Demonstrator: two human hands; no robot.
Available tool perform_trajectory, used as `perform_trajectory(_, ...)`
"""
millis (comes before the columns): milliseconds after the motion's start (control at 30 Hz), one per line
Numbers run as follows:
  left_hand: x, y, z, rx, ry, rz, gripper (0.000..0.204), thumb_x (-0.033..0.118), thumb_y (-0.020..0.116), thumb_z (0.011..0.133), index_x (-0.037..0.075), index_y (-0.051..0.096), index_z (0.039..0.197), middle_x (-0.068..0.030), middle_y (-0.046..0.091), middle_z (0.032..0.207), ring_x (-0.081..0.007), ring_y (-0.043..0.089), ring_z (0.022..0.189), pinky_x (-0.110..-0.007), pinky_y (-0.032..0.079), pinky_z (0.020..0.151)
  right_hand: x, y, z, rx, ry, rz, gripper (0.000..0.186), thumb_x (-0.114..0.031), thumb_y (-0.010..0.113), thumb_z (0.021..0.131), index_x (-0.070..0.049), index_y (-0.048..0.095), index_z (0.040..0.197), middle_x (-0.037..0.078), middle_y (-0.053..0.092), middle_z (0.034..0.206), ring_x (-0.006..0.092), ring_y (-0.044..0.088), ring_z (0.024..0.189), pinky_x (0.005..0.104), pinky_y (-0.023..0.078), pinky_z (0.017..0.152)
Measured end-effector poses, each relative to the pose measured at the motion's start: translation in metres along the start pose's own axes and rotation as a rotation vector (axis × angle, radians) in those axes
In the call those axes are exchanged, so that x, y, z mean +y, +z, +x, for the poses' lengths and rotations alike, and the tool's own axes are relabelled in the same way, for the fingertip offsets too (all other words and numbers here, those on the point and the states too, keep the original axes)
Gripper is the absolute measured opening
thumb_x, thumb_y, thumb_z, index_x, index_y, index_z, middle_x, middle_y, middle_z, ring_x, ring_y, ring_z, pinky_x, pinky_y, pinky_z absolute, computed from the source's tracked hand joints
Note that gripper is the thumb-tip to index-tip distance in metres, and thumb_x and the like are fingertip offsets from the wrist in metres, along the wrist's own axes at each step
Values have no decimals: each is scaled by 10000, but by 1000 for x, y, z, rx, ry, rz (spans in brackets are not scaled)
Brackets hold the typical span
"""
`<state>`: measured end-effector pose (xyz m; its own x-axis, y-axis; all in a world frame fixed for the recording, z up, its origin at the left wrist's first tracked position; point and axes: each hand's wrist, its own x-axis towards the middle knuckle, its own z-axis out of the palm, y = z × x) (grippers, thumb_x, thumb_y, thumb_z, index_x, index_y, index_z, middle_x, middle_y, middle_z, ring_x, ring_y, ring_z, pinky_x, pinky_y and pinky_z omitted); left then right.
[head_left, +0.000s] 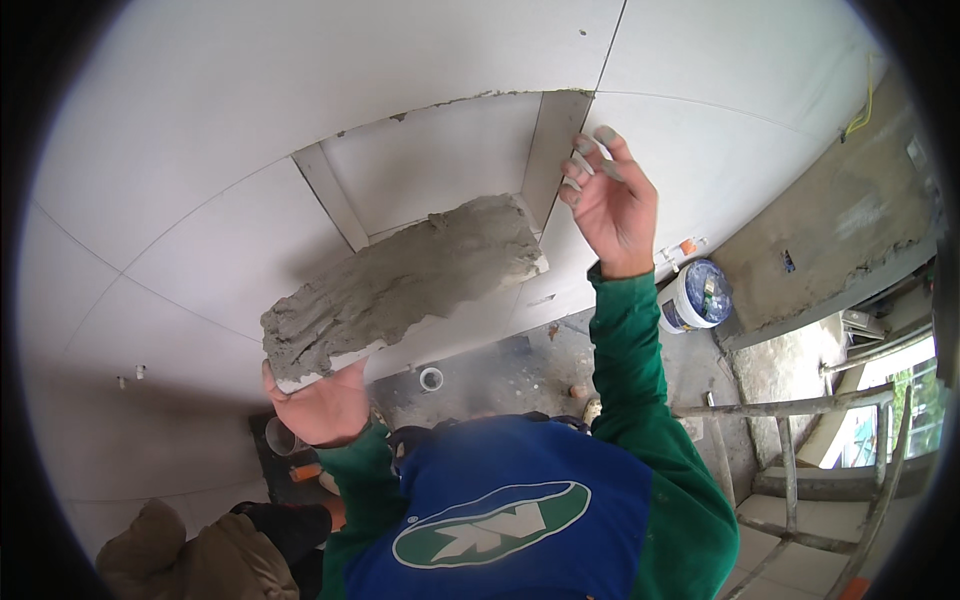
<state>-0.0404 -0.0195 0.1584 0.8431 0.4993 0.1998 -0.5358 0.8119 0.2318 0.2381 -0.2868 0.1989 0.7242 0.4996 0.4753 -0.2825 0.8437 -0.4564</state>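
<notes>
A long tile strip (405,275), its upper face spread thick with rough grey mortar, lies tilted across the front of a recessed wall niche (430,145). My left hand (325,405) grips the strip's near left end from below, with the palm under the edge. The strip's far right end reaches the niche's lower right corner. My right hand (615,205) is raised beside the niche's right side, apart from the strip. Its fingers are bent and spread, the tips smeared with grey mortar, and nothing shows in them.
Large white tiles (200,240) cover the wall. Lower right stand a white bucket (690,298) and a metal frame (790,408). A pipe opening (431,379) rises from the grey floor. Brown cloth (200,550) lies lower left, near an orange pipe piece (305,471).
</notes>
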Motion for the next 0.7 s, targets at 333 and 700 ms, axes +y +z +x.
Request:
perform_trajectory(333, 4, -5, -4, -5, -68, -71, 553, 358, 316, 1019, -2, 423, 1425, -230, 428, 1475, -462, 423, 1334, -704, 398, 1009, 15, -48, -164, 622, -113, -1941, 351, -166, 655, 903, 38, 649, 1188, 178, 594, 1246, 305, 603, 1053, 384, 480, 916)
perform_trajectory(700, 5, 7, -3, 50, -219, -60, 519, 361, 383, 1003, 36, 471, 1398, -191, 476, 1448, -426, 462, 1306, -675, 415, 1001, 58, 66, -167, 411, -336, -1352, 764, 58, 466, 847, -31, 199, 1556, 190, 438, 1437, 279, 504, 1249, 384, 454, 999)
